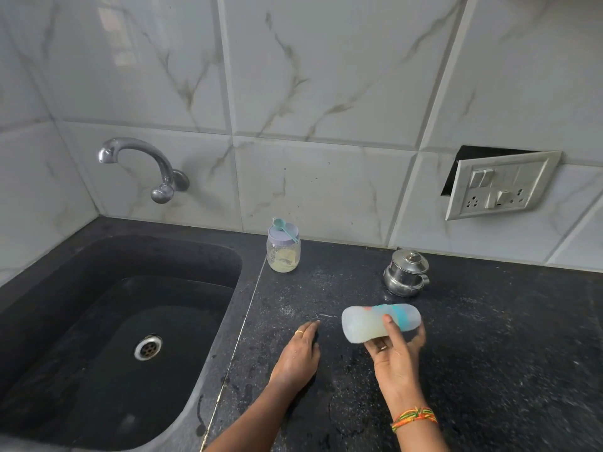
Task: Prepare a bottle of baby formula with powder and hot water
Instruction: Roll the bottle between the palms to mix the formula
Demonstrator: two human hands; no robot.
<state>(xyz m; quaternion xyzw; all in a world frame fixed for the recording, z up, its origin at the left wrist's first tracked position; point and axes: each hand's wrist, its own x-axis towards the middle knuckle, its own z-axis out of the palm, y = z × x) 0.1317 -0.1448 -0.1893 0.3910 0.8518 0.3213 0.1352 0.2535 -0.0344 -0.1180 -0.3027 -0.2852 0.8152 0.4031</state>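
Though motion-blurred, the bottle (380,322) lies sideways in the right hand (396,349).

No readable text, labels, brands or numbers anywhere

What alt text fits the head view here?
A person's right hand holds a blurred translucent baby bottle with teal markings sideways above a black speckled counter; the left hand rests flat. Behind stand a lilac-lidded clear powder jar and lidded steel pot.
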